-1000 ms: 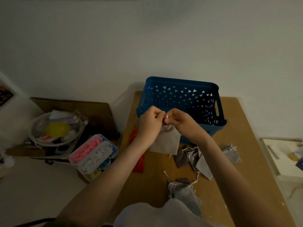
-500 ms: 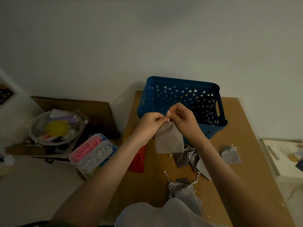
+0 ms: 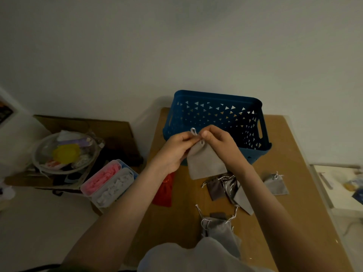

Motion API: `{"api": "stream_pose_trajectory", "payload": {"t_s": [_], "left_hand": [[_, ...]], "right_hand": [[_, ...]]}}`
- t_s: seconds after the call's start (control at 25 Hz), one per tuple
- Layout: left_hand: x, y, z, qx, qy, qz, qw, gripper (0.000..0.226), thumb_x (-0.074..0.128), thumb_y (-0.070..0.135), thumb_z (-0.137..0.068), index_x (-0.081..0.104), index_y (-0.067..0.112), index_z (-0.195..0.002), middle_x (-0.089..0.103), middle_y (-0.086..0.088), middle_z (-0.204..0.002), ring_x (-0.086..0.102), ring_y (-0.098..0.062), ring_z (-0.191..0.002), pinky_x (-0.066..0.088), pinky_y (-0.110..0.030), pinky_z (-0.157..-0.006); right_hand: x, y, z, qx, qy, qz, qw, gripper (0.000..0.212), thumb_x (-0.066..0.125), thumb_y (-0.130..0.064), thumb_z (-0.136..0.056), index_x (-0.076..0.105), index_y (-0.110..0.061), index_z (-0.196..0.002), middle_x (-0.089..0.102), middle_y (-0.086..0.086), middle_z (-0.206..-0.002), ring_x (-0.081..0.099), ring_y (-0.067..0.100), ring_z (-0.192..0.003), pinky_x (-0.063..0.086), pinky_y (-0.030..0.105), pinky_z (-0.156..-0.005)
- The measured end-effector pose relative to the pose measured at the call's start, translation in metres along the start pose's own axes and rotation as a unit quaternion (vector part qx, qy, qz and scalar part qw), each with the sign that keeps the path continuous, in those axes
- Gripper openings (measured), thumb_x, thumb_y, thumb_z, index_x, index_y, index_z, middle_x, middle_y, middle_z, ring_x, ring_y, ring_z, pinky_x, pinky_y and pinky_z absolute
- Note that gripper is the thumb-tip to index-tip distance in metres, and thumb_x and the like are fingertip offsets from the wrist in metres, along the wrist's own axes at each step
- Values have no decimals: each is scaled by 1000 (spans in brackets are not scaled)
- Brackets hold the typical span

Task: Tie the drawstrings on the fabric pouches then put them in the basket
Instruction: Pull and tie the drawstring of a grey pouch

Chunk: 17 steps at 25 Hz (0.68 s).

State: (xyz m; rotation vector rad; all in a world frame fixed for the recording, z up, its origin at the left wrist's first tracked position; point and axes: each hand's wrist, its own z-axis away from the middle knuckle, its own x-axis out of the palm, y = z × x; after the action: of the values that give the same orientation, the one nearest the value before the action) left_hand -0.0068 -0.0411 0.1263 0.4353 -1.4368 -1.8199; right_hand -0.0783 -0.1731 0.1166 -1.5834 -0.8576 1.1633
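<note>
Just in front of the blue basket (image 3: 216, 97), at the centre of the frame, both hands hold one grey pouch (image 3: 204, 163) up off the worktop (image 3: 284, 150). The left hand (image 3: 174, 152) pinches the gathered neck from the left with curled fingers. The right hand (image 3: 222, 144) pinches it from the right, and the fingertips of the two hands meet at the top. A small white drawstring loop (image 3: 193, 131) sticks up between them. The pouch body hangs flat below the hands.

Lower on the worktop lie a heap of grey pouches (image 3: 225, 189), a single pouch (image 3: 276, 183) towards the right, and another pouch (image 3: 220, 230) near the bottom edge. A red packet (image 3: 165, 191) lies beneath the left forearm. A box of pink and white pieces (image 3: 110, 181) sits at lower left.
</note>
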Motion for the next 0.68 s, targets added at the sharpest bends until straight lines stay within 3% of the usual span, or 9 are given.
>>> {"api": "stream_pose_trajectory", "payload": {"t_s": [0.08, 0.2, 0.32, 0.4, 0.52, 0.6, 0.68], "left_hand": [[-3, 2, 0, 13, 1, 34, 999, 13, 53, 17, -95, 64, 11, -89, 62, -2, -80, 59, -10, -69, 49, -21, -62], [-7, 4, 2, 22, -20, 64, 998, 17, 51, 21, -93, 57, 12, -80, 50, 2, -67, 42, -2, -45, 27, -12, -34], [-6, 7, 5, 32, -42, 76, 996, 20, 52, 32, -85, 57, 14, -78, 51, 6, -63, 39, -1, -43, 21, -11, -31], [-5, 10, 7, 27, -36, 77, 996, 20, 49, 27, -93, 57, 12, -83, 54, 10, -58, 41, 0, -40, 24, -11, -31], [-9, 15, 7, 21, -22, -31, 999, 20, 50, 26, -96, 67, 16, -92, 58, 10, -64, 52, -2, -54, 33, -14, -42], [-9, 17, 8, 24, -32, -113, 993, 20, 51, 29, -96, 69, 18, -98, 58, 11, -65, 50, -4, -56, 34, -15, -44], [-8, 17, 7, 28, -36, -149, 988, 20, 50, 27, -98, 66, 16, -103, 57, 13, -60, 37, 1, -44, 25, -14, -39]], "right_hand": [[-6, 3, 1, 26, -40, 77, 996, 28, 54, -47, -91, 66, -22, -85, 64, -5, -79, 59, 8, -74, 45, 27, -69], [-12, 1, 0, 66, -105, 74, 990, 28, 55, -38, -93, 68, -15, -85, 65, 4, -80, 59, 14, -76, 46, 35, -75], [-16, -3, -3, 82, -126, 86, 985, 22, 58, -34, -92, 65, -17, -80, 62, -1, -75, 57, 12, -74, 46, 33, -75], [-19, -2, -5, 76, -132, 85, 985, 19, 58, -32, -92, 62, -17, -80, 61, 0, -78, 57, 14, -77, 48, 34, -77], [-23, 6, -5, 62, -138, 84, 985, 21, 51, -25, -97, 62, -15, -83, 54, -1, -84, 53, 12, -83, 44, 30, -82], [-23, 17, -7, 53, -129, 126, 982, 25, 51, -35, -96, 63, -31, -75, 43, -3, -85, 46, 13, -84, 38, 31, -79], [-22, 23, -9, 65, -111, 155, 980, 30, 49, -49, -91, 62, -37, -66, 40, -5, -87, 42, 17, -88, 35, 38, -81]]}}
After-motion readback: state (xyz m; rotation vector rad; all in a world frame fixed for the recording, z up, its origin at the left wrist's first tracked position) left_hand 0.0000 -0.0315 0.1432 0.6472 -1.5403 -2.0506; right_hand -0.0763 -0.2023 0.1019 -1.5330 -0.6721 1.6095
